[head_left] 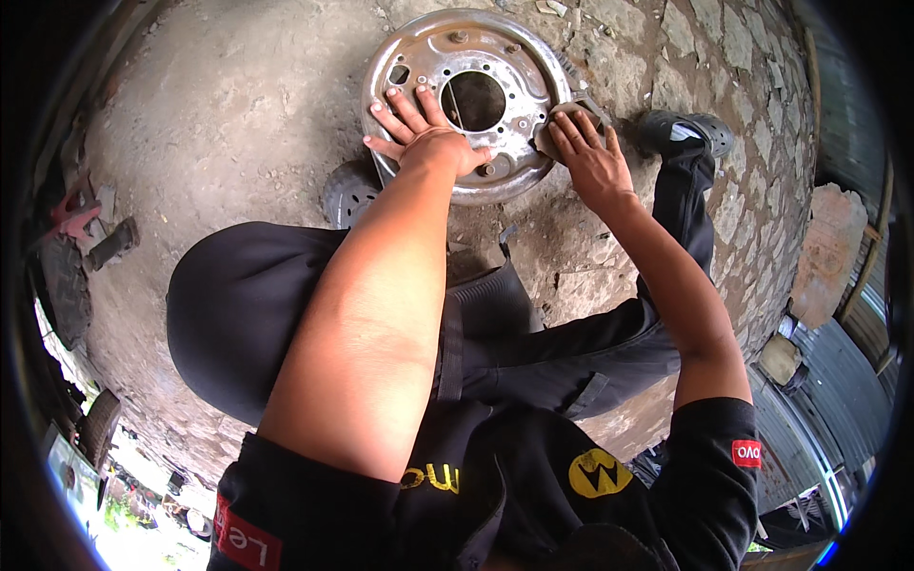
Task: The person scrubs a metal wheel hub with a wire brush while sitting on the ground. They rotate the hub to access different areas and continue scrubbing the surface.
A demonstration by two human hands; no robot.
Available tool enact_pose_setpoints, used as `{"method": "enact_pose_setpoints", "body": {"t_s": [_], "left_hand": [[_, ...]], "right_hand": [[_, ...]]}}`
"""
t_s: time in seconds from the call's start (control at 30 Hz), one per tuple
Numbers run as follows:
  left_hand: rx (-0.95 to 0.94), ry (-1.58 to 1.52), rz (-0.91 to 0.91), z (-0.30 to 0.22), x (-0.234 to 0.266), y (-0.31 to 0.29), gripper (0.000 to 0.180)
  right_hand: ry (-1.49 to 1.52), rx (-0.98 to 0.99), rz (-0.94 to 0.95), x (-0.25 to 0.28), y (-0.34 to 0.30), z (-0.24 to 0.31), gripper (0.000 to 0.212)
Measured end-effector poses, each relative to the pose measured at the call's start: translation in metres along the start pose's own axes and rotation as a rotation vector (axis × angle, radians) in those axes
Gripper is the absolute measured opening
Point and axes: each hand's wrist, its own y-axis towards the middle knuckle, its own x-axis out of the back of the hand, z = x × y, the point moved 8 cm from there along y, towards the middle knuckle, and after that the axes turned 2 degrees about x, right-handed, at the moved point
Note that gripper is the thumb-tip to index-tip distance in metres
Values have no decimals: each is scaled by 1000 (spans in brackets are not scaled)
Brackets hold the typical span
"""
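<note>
A round metal brake backing plate [528,86] with a big centre hole, small bolt holes and a shiny worn rim lies on the ground before me. My left hand [428,138] rests flat on its left side, fingers spread, holding nothing. At the plate's right edge, my right hand [592,157] presses a brownish-grey sheet, which looks like sandpaper [545,143], against the rim. Its fingers lie over the sheet, and part of it is hidden beneath them.
My dark clogs stand on both sides of the plate, the left clog [350,195] and the right clog [700,133]. Rough stone paving [743,181] lies to the right. A red metal tool [74,211] and a dark block [114,243] are at far left, corrugated sheets [843,357] at far right.
</note>
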Motion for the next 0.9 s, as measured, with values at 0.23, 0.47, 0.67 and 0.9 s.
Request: {"method": "enact_pose_setpoints", "body": {"t_s": [0.23, 0.47, 0.67, 0.9], "left_hand": [[15, 23, 32, -1, 0, -3, 141], [6, 10, 16, -3, 3, 0, 142], [-1, -12, -14, 1, 0, 2, 142], [20, 33, 10, 1, 0, -1, 142]], "right_hand": [[109, 115, 112, 0, -18, 25, 68], [150, 54, 116, -9, -21, 36, 65], [63, -19, -52, 1, 0, 12, 68], [143, -72, 80, -2, -20, 29, 64]]}}
